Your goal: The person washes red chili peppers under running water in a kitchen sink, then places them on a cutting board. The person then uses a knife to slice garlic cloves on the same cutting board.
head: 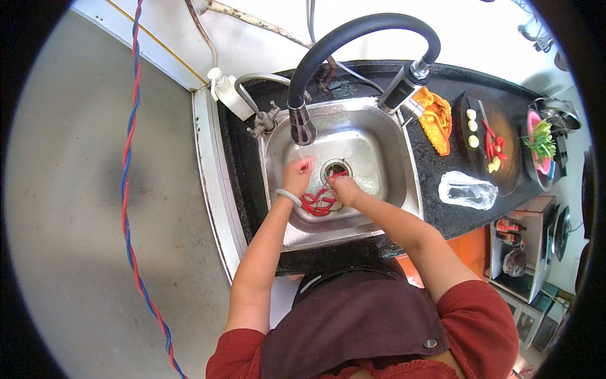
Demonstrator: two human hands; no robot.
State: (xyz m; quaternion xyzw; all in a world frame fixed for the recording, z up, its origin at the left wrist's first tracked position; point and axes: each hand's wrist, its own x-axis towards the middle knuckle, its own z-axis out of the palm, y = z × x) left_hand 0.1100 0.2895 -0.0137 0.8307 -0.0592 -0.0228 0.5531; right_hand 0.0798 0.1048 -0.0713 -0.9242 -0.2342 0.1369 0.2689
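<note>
Water runs from the faucet's spray head (302, 127) onto my left hand (297, 174), which wears a pale bracelet at the wrist. Its fingers are curled around something red, apparently a chili pepper, though blurred. Beside the drain (336, 168), my right hand (345, 190) pinches a red chili pepper (339, 175) that reaches over the drain's rim. Several more red chili peppers (316, 208) lie in the near left part of the stainless steel sink (393, 156), below and between my hands. My right hand partly hides that pile.
A white pump bottle (236, 100) stands behind the sink's left corner. To the right lie an orange cloth (436, 124), a crumpled clear plastic bag (467, 190) and a round cutting board (509, 166) bearing a cleaver (475, 108), garlic and chilies. Beyond is a pink basket (533, 118) with greens.
</note>
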